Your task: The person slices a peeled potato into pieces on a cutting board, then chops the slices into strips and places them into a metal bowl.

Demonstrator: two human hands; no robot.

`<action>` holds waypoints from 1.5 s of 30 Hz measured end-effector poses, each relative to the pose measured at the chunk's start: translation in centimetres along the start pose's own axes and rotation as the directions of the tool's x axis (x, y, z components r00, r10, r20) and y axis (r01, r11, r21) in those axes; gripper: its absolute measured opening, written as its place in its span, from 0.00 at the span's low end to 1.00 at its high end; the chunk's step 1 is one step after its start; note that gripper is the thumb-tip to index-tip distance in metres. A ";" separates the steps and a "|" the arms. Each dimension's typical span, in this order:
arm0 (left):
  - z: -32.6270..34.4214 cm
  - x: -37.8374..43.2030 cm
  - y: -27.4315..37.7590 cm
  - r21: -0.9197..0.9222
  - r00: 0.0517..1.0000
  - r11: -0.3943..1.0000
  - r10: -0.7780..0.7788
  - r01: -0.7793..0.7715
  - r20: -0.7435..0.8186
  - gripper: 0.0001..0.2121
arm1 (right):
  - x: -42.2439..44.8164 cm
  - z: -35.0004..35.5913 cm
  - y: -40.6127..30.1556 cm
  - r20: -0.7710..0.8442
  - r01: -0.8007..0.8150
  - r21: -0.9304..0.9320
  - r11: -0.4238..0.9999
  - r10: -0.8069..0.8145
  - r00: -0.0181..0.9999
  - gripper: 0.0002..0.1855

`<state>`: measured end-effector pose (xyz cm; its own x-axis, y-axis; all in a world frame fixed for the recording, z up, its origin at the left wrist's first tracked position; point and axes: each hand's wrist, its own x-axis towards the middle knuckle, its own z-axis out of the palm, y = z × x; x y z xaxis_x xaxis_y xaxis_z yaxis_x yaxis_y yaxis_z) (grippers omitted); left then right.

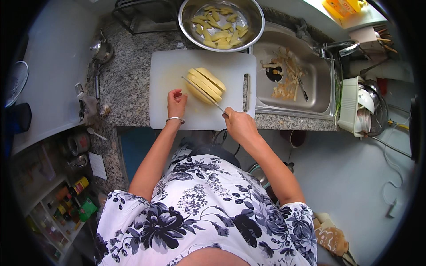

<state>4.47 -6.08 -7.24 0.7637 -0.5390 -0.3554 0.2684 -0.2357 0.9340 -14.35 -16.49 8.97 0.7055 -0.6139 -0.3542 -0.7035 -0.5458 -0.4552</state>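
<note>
On a white plastic cutting board [166, 66] lies a peeled potato [209, 79], cut lengthwise into several thick slices that still sit together. My right hand [241, 126] grips the handle of a kitchen knife [218, 105]. The blade runs diagonally along the near side of the potato, its tip pointing to the far left; how deep it sits is hard to tell. My left hand [177, 103], with a bracelet at the wrist, hovers over the board just left of the potato. Its fingers are loosely curled, apart from the thumb, and hold nothing.
Beyond the board stands a steel bowl [186, 31] with many potato pieces. To the right, the sink [319, 96] contains peelings [289, 66] and a peeler [303, 89]. A dish rack [347, 106] with bowls is farther right. A small pot [102, 51] sits at left on the granite counter [128, 73].
</note>
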 end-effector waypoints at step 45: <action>0.0 3.2 8.7 0.677 0.688 0.486 0.724 -0.553 0.043 0.16 | 3.2 6.1 2.1 -0.031 0.012 0.045 0.999 -0.011 0.999 0.07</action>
<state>9.27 -9.85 -0.29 0.6948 -0.5761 0.4305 -0.6896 -0.3636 0.6263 -13.08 -16.15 1.91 0.7102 -0.6254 -0.3233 -0.6900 -0.5274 -0.4957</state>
